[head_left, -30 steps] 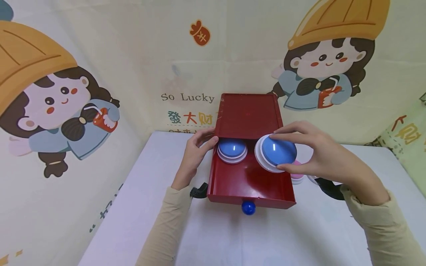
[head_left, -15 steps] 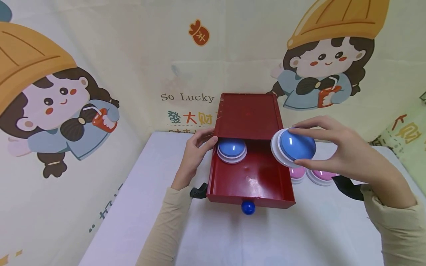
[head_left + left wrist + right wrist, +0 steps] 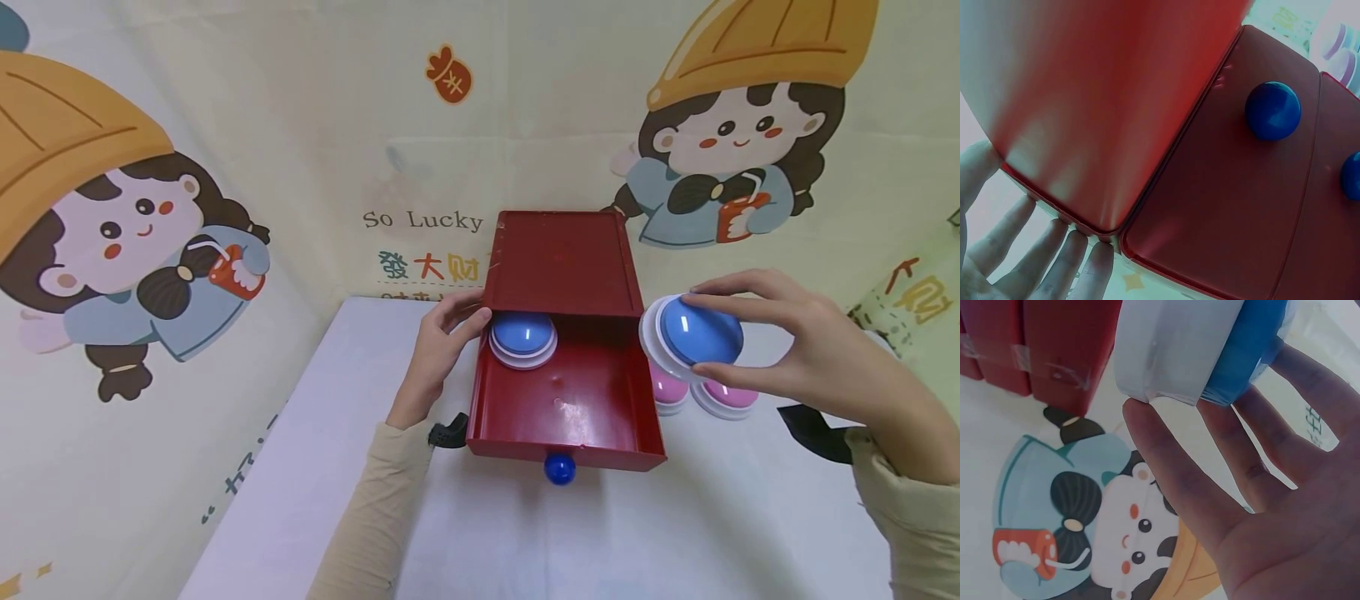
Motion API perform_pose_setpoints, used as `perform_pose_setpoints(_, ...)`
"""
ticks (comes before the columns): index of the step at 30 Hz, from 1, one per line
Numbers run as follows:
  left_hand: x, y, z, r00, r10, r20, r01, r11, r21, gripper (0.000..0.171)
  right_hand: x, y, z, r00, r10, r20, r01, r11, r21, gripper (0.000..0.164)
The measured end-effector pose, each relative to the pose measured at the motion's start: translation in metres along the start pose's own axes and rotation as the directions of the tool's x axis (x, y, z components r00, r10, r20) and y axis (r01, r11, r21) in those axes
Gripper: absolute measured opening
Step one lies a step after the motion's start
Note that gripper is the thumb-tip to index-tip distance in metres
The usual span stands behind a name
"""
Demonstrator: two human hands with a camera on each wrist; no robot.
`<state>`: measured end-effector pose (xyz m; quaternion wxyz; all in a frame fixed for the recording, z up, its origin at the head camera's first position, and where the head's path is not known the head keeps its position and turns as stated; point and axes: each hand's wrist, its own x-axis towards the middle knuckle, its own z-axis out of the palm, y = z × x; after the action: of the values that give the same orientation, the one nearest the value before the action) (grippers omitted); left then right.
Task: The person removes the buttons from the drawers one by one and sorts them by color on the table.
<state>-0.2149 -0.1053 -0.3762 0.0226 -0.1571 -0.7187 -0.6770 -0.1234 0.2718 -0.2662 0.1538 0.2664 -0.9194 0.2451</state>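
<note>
A blue push button with a white base [image 3: 702,330] is held up just right of the red drawer cabinet [image 3: 566,262]. My right hand [image 3: 810,342] pinches it between thumb and fingers; in the right wrist view, the fingertips lie along its white base [image 3: 1172,350] and blue dome. My left hand [image 3: 438,354] rests against the cabinet's left side, the straight fingers [image 3: 1054,250] touching its edge in the left wrist view. The top drawer [image 3: 562,408] is pulled out, and a second blue button [image 3: 522,335] sits in its back left corner.
Two pink buttons on white bases, a nearer-in one [image 3: 667,387] and another [image 3: 727,396], stand right of the drawer. A blue knob [image 3: 559,468] juts from the drawer front. Lower drawer fronts carry blue knobs [image 3: 1272,111]. A cartoon-printed cloth [image 3: 337,125] hangs behind.
My right hand has carried the blue button rightward, from over the drawer to beyond its right side, uncovering the second pink button. My left hand, the drawer and the other blue button have stayed put.
</note>
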Motion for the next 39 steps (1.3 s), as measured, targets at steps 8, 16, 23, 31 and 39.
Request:
perform_pose_setpoints(8, 0.001, 0.002, 0.001, 1.000, -0.026, 0.004, 0.026, 1.000, -0.006, 0.041, -0.010, 0.010, 0.005, 0.998, 0.055, -0.005, -0.055, 0.998, -0.012, 0.075)
perform_pose_setpoints(16, 0.000, 0.003, 0.001, 1.000, -0.031, 0.004, 0.031, 1.000, 0.002, 0.040, -0.021, 0.018, 0.010, 0.995, 0.098, -0.012, -0.098, 0.995, 0.000, 0.077)
perform_pose_setpoints(23, 0.000, 0.001, 0.001, 1.000, -0.012, 0.000, 0.012, 1.000, -0.004, 0.040, -0.030, 0.025, 0.014, 0.989, 0.150, -0.013, -0.150, 0.988, 0.024, 0.077)
perform_pose_setpoints(31, 0.000, 0.000, -0.001, 1.000, -0.014, -0.004, 0.014, 1.000, -0.005, 0.041, -0.039, 0.033, 0.023, 0.983, 0.182, 0.000, -0.182, 0.982, 0.054, 0.075)
perform_pose_setpoints(39, 0.000, 0.001, 0.000, 1.000, -0.012, 0.000, 0.012, 1.000, -0.010, 0.039, -0.050, 0.043, 0.036, 0.985, 0.171, 0.023, -0.172, 0.982, 0.083, 0.073)
